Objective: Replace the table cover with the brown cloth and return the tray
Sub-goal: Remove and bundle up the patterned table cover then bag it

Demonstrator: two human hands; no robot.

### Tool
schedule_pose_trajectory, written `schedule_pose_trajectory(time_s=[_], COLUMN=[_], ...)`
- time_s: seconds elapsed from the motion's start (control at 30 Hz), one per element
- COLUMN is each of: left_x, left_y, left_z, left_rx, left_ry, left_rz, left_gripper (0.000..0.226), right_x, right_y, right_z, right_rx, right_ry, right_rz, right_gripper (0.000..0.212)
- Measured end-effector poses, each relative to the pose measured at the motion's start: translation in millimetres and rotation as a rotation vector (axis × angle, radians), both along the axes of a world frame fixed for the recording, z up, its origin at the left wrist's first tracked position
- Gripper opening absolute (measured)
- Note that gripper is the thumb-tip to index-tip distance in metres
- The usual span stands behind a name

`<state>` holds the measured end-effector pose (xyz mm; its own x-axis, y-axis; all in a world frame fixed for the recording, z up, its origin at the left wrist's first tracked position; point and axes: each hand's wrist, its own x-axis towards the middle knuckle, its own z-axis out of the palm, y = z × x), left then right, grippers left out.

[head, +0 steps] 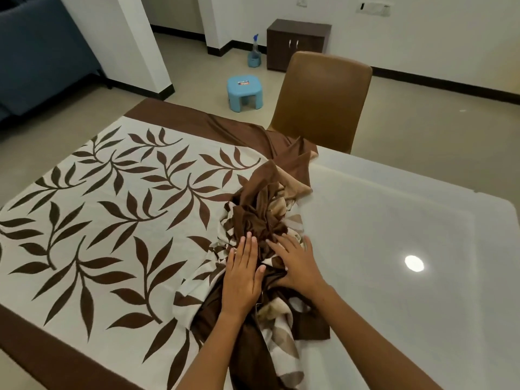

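Head view: brown cloth with cream centre and leaf print (118,209) lies spread flat over left half of glossy white rectangular table (394,235), rest bunched in crumpled ridge at table's middle, likely waiting to be drawn across bare right half. Left hand (242,274) flat, fingers straight, presses on ridge. Right hand (295,266) spread on ridge beside it; thumb appears tucked into fold, no clear grasp. Tan padded chair (323,99) stands at table's far edge. Tray not in sight.
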<state>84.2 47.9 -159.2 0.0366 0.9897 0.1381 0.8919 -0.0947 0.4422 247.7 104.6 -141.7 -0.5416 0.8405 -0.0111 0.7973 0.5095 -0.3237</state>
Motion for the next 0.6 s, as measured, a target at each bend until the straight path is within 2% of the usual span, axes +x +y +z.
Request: schedule_pose_trajectory(time_s=[0.1,0.17,0.2,0.37,0.47,0.6], left_x=[11,25,34,109,171,228], left_y=[1,0,-3,-25,-38,-46], left_z=[1,2,1,-2,-1,25], left_rx=[-0.008,-0.003,-0.004,-0.015,-0.015,0.060], left_ry=[0.030,0.033,0.031,-0.051,-0.115,-0.288], left_rz=[0.018,-0.003,-0.022,-0.144,-0.210,-0.137], left_gripper=[0.059,0.058,0.058,0.058,0.055,0.053], right_x=[8,19,27,100,153,193], right_y=[-17,-30,-36,-73,-97,-109], right_z=[-9,-11,-11,-7,0,33], right_rx=[0.180,0.272,0.296,0.375,0.340,0.347], right_ry=[0.234,0.287,0.284,0.195,0.154,0.227], right_rz=[-0.089,-0.124,-0.139,-0.276,-0.411,-0.537], right_gripper=[0.034,0.009,0.007,0.025,0.022,0.018])
